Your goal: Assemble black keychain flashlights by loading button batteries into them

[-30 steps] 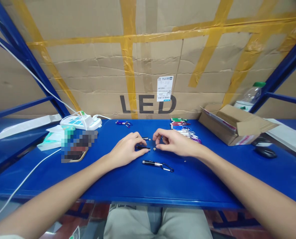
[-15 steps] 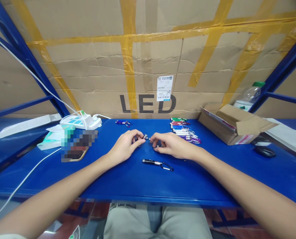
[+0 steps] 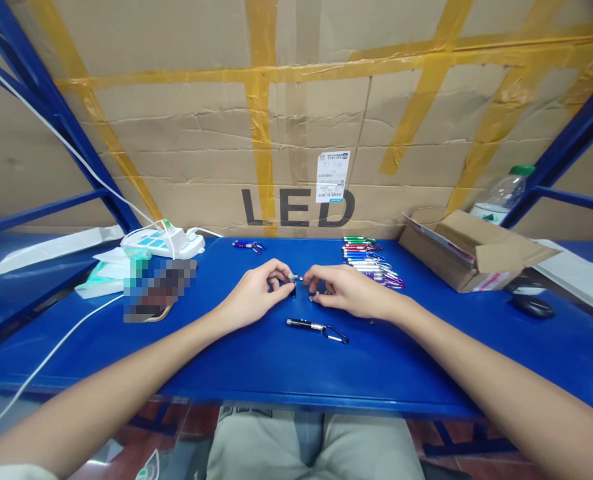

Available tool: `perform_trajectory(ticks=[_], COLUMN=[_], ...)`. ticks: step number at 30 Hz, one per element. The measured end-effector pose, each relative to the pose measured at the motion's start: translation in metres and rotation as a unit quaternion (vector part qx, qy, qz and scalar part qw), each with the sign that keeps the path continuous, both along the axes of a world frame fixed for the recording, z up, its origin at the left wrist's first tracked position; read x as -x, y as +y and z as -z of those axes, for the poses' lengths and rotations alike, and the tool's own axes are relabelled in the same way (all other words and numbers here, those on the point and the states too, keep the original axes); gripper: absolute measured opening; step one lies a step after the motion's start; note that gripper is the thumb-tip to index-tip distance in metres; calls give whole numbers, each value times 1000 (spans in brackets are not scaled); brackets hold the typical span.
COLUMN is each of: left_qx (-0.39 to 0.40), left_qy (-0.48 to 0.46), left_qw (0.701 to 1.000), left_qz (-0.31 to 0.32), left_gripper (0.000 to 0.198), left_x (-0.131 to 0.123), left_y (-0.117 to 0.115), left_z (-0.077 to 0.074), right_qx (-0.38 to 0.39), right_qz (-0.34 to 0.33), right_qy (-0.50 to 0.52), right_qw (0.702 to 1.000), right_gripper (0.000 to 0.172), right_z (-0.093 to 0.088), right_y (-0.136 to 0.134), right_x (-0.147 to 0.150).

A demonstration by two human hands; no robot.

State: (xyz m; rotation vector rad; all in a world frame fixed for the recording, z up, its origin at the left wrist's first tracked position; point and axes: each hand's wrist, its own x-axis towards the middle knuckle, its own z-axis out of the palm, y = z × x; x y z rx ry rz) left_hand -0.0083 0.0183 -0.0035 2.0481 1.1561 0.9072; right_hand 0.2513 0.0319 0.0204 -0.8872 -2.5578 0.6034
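Over the middle of the blue table, my left hand [image 3: 256, 290] pinches a small dark and silver piece [image 3: 293, 287], which seems to be part of a keychain flashlight. My right hand [image 3: 349, 288] faces it with curled fingers. Tiny round silver pieces [image 3: 311, 298] show at its thumb and fingertips; they are too small to name surely. In front of both hands lies a black keychain flashlight [image 3: 304, 325] with a carabiner clip [image 3: 337, 335]. Behind my right hand is a row of keychain flashlights [image 3: 359, 256] in green, red, blue, silver and purple. One blue-purple flashlight [image 3: 245, 246] lies apart at the back.
To the left are a phone [image 3: 159, 293], a white power strip [image 3: 176, 243] with cables, and a green-white packet [image 3: 101, 277]. An open cardboard box [image 3: 469, 250], a black mouse [image 3: 532, 306] and a bottle [image 3: 504, 193] stand right. A large carton [image 3: 201, 147] closes off the back.
The small piece in my left hand has turned from slanting to more upright, its dark part now pointing down. My right hand stays close by, barely moved. The view shifts slightly.
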Motion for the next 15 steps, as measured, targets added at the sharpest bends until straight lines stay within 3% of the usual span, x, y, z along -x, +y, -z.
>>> perform_trajectory(ticks=[5, 15], left_qx=[-4, -19], left_qy=[1, 15], left_qw=[1000, 1000], left_qz=[5, 1], left_gripper=[21, 20], left_x=[0, -2], left_y=[-1, -5], left_z=[0, -3], right_qx=[-17, 15], right_qz=[22, 4], right_qy=[-20, -11], right_qw=[999, 1000], right_gripper=[29, 23], right_z=[0, 9], right_y=[4, 9], right_x=[-5, -4])
